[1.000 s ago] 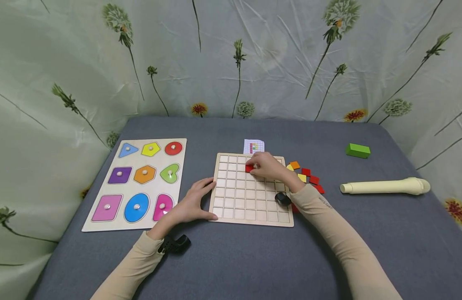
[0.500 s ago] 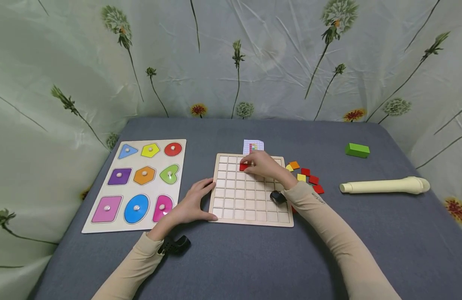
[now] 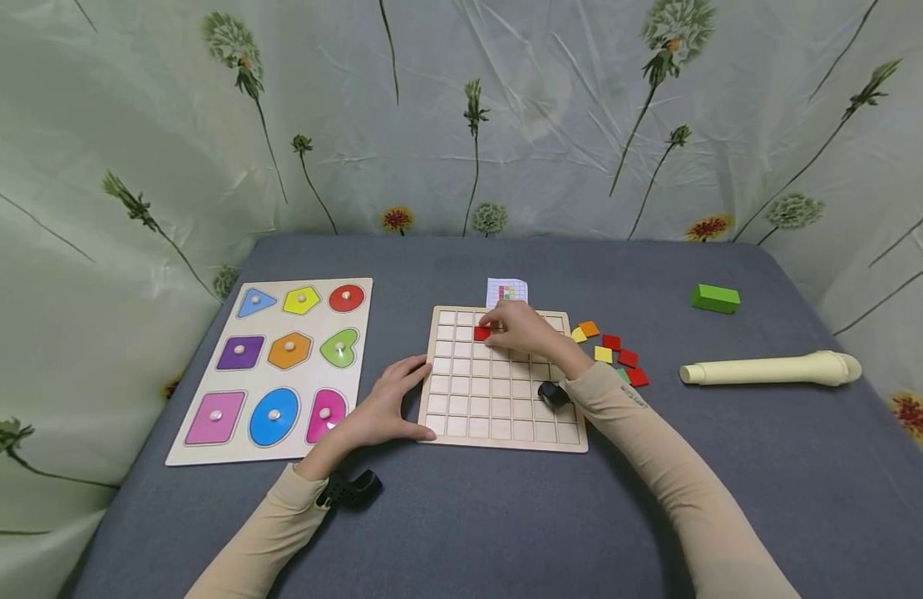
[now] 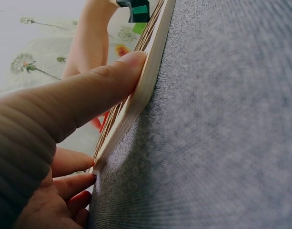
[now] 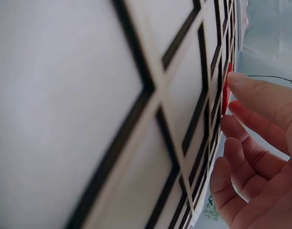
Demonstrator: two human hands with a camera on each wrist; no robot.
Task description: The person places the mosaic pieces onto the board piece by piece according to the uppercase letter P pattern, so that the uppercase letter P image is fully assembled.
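A wooden grid board [image 3: 479, 407] lies on the grey-blue table, its square cells bordered by thin strips. My left hand [image 3: 390, 403] steadies its left side, fingers along the left edge and thumb at the near corner. In the left wrist view the left thumb [image 4: 107, 86] presses on the board's rim. Over the far part of the board, my right hand [image 3: 527, 329] pinches a red square tile [image 3: 481, 334] by its right side. The right wrist view shows this red tile [image 5: 226, 89] standing up from the grid between thumb and forefinger.
Loose red, yellow, orange and green tiles [image 3: 603, 354] lie right of the board, partly behind the right arm. A pattern card [image 3: 506, 289] sits beyond it. A shape puzzle [image 3: 261, 378] is at left; a green block [image 3: 715, 299] and cream microphone-shaped object [image 3: 768, 369] are at right.
My right hand has moved slightly left across the board with the red tile, toward a cell in an upper row. The left hand has stayed at the board's edge.
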